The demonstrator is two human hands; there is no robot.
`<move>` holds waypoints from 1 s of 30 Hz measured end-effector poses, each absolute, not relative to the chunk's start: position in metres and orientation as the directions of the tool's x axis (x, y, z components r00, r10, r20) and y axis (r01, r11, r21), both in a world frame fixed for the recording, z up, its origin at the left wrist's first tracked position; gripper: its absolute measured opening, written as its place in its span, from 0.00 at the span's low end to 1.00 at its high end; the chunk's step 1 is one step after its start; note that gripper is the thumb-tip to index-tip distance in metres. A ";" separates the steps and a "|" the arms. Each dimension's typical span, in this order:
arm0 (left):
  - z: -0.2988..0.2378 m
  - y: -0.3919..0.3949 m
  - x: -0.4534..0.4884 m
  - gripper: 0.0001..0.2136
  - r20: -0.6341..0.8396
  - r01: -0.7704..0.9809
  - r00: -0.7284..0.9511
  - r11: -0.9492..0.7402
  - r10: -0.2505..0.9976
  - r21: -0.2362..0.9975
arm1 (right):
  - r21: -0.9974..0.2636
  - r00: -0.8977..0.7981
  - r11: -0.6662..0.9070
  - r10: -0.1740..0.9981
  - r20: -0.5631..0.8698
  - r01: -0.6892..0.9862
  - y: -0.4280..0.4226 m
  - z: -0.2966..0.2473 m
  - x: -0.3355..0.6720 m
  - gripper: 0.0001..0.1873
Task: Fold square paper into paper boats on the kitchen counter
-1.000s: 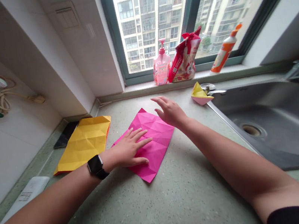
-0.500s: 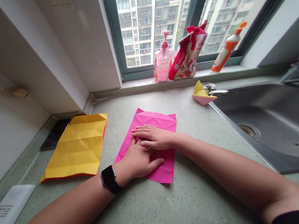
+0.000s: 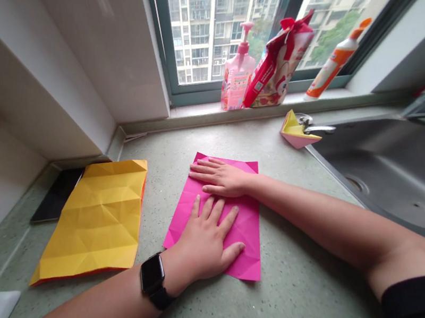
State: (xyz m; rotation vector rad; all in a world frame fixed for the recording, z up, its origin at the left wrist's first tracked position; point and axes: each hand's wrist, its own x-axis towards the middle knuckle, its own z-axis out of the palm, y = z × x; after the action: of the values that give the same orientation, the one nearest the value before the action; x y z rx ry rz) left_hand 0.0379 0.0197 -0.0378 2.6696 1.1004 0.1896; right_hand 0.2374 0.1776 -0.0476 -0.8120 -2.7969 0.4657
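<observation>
A creased magenta sheet of paper lies on the speckled green countertop. My left hand rests flat on its lower part with the fingers spread; a black watch is on that wrist. Farther up the sheet, my right hand presses flat near the far edge, fingers stretched out to the left. The two hands are close together, and neither grips anything. To the left lies a creased yellow sheet of paper with orange showing along its edge.
A dark flat object lies partly under the yellow sheet. A folded yellow-and-pink paper piece sits beside the tap and the steel sink. On the windowsill stand a pink pump bottle, a red bag and an orange-white bottle.
My hands, which overlapped before, have come apart: the right moved toward the sheet's far edge, the left toward me with fingers spreading. The camera view has shifted slightly.
</observation>
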 end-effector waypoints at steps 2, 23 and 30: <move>-0.035 0.019 0.038 0.39 0.000 0.678 0.710 -0.684 0.704 0.268 | -0.302 -0.817 0.792 0.572 0.068 0.530 0.187 -0.048 0.240 0.35; -0.028 0.026 0.036 0.37 0.029 0.656 0.728 -0.708 0.685 0.262 | -0.426 -0.581 0.708 0.705 0.406 0.562 0.151 -0.023 0.238 0.26; -0.030 0.025 0.037 0.33 0.080 0.627 0.743 -0.732 0.665 0.266 | -0.447 -0.805 0.774 0.567 0.173 0.449 0.111 -0.042 0.218 0.29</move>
State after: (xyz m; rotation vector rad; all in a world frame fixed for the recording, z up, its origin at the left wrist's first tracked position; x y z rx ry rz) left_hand 0.0368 0.0254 -0.0302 2.7218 1.0233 0.2496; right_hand 0.2179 0.1109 -0.0425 -0.7850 -2.6692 0.5633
